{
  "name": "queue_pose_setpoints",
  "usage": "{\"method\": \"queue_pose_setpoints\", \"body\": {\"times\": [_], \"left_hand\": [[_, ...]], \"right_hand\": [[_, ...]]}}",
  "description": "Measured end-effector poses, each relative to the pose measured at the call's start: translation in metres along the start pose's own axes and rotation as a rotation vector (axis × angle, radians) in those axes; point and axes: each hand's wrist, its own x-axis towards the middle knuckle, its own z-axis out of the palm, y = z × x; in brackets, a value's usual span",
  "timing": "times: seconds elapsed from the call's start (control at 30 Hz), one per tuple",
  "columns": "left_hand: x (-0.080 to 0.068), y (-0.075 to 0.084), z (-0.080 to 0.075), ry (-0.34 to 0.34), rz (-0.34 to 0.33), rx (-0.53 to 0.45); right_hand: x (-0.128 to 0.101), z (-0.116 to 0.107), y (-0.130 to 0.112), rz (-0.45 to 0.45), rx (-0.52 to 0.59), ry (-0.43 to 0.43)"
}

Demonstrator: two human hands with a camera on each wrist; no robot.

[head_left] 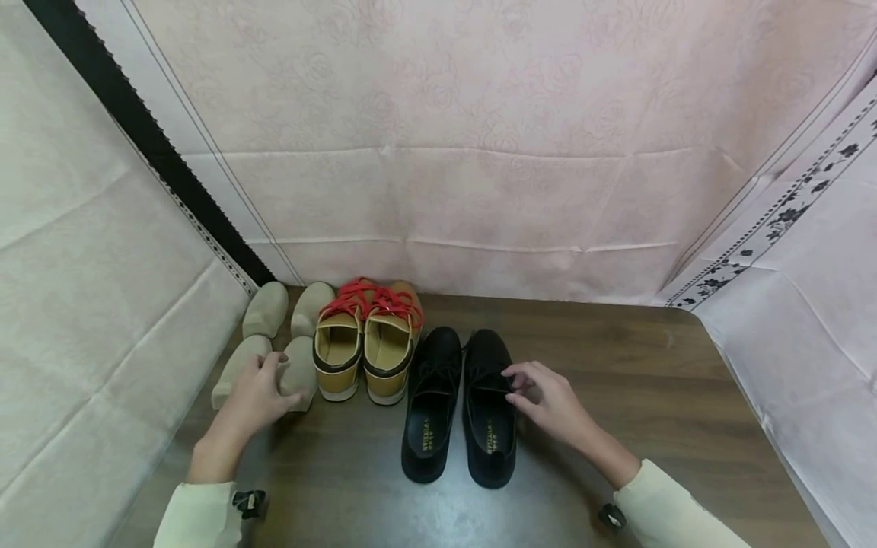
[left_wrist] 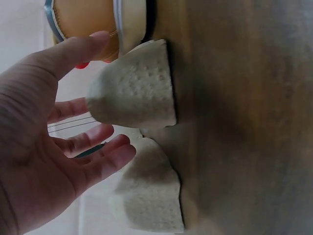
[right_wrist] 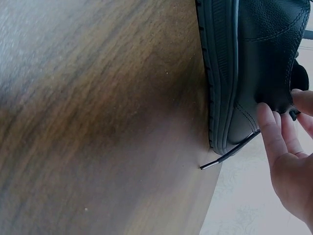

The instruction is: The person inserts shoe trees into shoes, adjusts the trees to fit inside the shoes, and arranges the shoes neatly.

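Left grip [head_left: 256,396] hung wide over the slippers [head_left: 266,310] left of the tan shoes [head_left: 385,350]; right grip [head_left: 548,397], loosely parted, bordered the black shoes [head_left: 433,380] to their right, pairs standing together (presumably keeping mates matched).

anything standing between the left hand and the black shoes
Yes: the tan shoes stand between the left hand, by the pale slippers, and the black shoes. A path around them over the floor on the near side looks possible.
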Motion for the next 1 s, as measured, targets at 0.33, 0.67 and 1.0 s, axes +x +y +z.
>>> {"method": "queue_pose_setpoints", "body": {"times": [0.33, 0.67, 1.0], "left_hand": [[-0.003, -0.001, 0.009, -0.003, -0.079, 0.012], [-0.008, 0.002, 0.011, 0.035, -0.149, -0.066], [-0.012, 0.011, 0.002, 0.098, -0.166, -0.042]], "right_hand": [[-0.001, -0.001, 0.000, 0.015, 0.008, -0.013], [-0.001, 0.000, 0.001, 0.002, -0.009, -0.010], [-0.001, 0.000, 0.002, -0.002, 0.000, -0.016]]}}
